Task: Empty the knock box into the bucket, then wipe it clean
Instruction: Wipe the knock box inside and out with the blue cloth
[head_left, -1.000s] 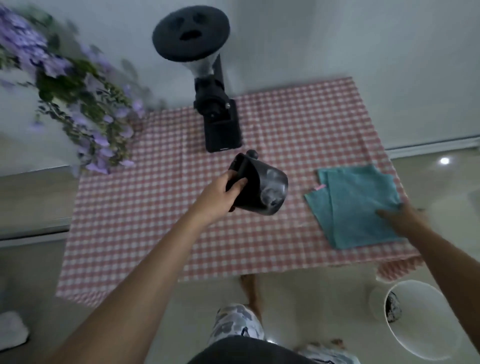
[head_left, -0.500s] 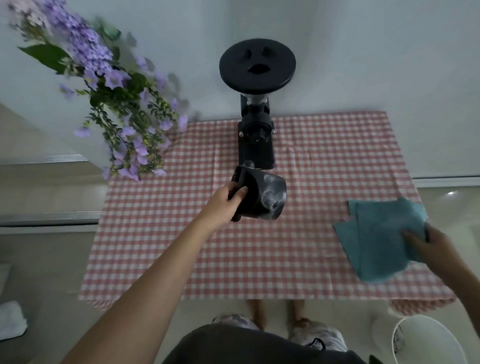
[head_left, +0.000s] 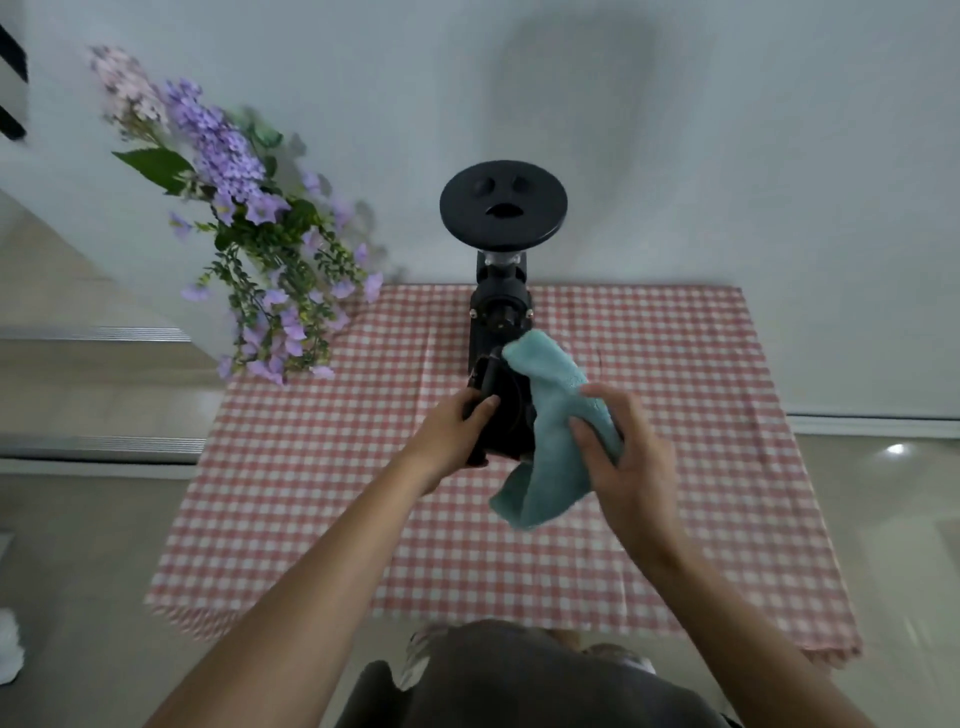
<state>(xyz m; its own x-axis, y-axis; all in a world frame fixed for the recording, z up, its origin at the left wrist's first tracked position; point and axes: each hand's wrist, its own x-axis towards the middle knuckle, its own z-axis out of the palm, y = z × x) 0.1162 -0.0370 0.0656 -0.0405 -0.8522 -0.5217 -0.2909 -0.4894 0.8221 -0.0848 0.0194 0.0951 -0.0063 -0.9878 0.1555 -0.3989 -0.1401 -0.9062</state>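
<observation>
My left hand (head_left: 453, 431) grips the black knock box (head_left: 503, 410) and holds it in the air above the middle of the checked table. My right hand (head_left: 626, 454) holds the teal cloth (head_left: 548, 431) pressed against the right side of the box. The cloth drapes over the box's opening, so its inside is hidden. One corner of the cloth sticks up above the box and another hangs below my fingers. The bucket is out of view.
A black coffee grinder (head_left: 501, 270) with a round lid stands at the back of the table, right behind the knock box. Purple flowers (head_left: 249, 239) hang over the back left corner. The red-and-white checked tablecloth (head_left: 675, 467) covers the table.
My right hand lifted the teal cloth off the table's right side and brought it to the knock box. The view tilted up, and the white bucket on the floor left the frame.
</observation>
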